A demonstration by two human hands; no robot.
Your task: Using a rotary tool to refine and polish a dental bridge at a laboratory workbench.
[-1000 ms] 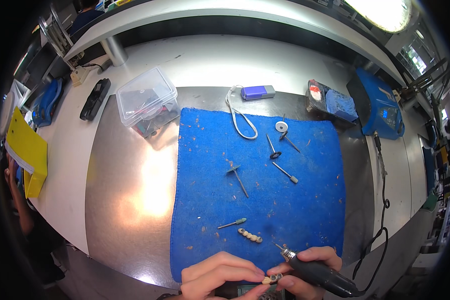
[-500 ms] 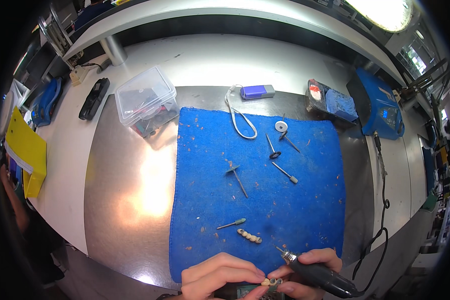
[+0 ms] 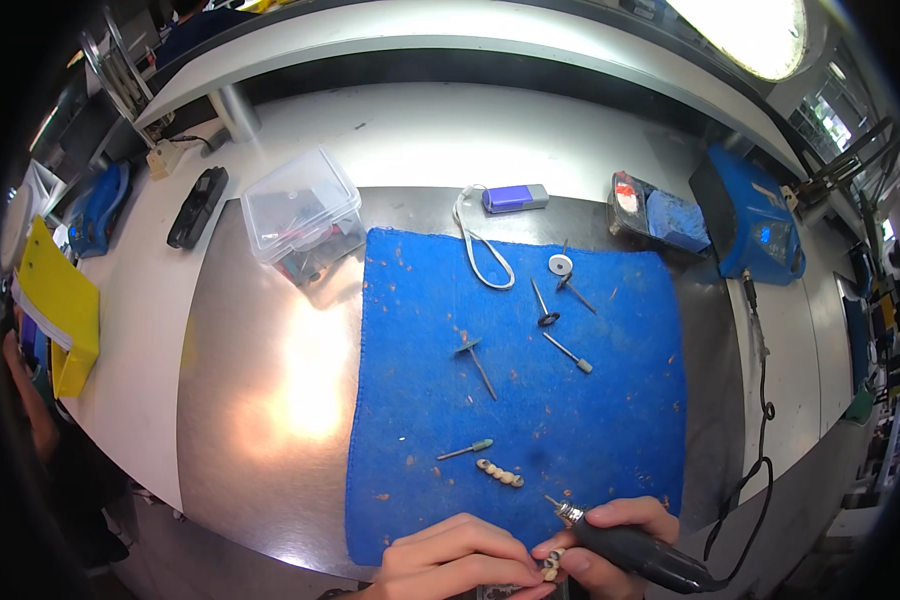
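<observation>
My left hand (image 3: 450,560) pinches a small tooth-coloured piece (image 3: 551,566) steady at the near edge; my right hand (image 3: 610,535) grips the rotary handpiece (image 3: 630,548), tip angled clear over the blue cloth (image 3: 520,390).

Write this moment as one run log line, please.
left hand: pinching small tooth piece | right hand: gripping black rotary handpiece | blue cloth: burs, tooth bridge

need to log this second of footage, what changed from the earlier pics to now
Very little moved. The left hand and right hand stay together at the near edge of the blue cloth, pinching a small tooth-like piece; the right hand keeps its grip on the black rotary handpiece. The burs, the small dental bridge and the clear box lie as before.
</observation>
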